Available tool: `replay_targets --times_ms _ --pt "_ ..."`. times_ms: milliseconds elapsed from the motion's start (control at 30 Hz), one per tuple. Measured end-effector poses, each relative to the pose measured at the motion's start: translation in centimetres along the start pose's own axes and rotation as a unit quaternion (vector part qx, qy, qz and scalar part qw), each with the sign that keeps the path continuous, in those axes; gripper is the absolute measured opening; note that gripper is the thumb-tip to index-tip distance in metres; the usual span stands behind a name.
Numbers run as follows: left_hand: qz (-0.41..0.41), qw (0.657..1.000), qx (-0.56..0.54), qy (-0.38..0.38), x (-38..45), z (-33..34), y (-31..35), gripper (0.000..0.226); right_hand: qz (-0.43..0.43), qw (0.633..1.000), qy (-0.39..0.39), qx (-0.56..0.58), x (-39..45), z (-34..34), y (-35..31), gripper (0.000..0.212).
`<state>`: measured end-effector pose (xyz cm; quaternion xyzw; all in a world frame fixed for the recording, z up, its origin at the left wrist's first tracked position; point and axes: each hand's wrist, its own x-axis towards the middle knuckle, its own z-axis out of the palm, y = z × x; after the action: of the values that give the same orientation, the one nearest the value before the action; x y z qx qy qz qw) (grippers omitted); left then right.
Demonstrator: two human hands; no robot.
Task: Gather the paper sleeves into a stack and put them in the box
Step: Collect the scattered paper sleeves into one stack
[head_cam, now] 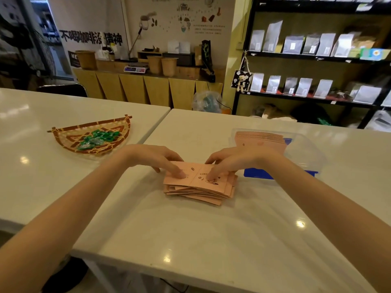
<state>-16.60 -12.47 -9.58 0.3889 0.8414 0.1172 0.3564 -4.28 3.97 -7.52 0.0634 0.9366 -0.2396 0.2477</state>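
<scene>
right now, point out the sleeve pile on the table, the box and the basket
sleeve pile point(197, 188): head view, front edges of the pile
box point(306, 151): head view, clear right wall
basket point(63, 134): head view, woven left rim

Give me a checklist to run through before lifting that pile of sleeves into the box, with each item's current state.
1. Both hands on the pile: ok. The left hand and right hand press fingertips on the top paper sleeve.
2. Pile squared up: not ok. The lower sleeves fan out with uneven edges.
3. Pile gripped for lifting: not ok. The fingers rest on top, not around the sides.
4. Box open: ok. The clear plastic box has no lid on.
5. Room in the box: cannot tell. An earlier stack already leans inside.
6. Path to the box: ok. Nothing lies between them on the white table.
</scene>
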Motion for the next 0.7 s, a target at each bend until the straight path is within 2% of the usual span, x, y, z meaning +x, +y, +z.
replay_targets --times_ms 200,433,700 --pt "-0.019 0.999 -0.020 -0.017 0.5 0.0 0.4 0.061 0.008 1.000 0.007 0.018 0.3 -0.1 -0.1 0.055" --pt "-0.011 1.000 0.000 0.003 -0.4 0.4 1.0 0.054 -0.001 1.000 0.014 0.022 0.0 0.3 0.0 0.052" --pt "0.038 0.999 0.019 0.031 -2.4 1.4 1.9 0.050 -0.014 0.994 0.104 0.040 -2.8 2.4 0.4 0.054"
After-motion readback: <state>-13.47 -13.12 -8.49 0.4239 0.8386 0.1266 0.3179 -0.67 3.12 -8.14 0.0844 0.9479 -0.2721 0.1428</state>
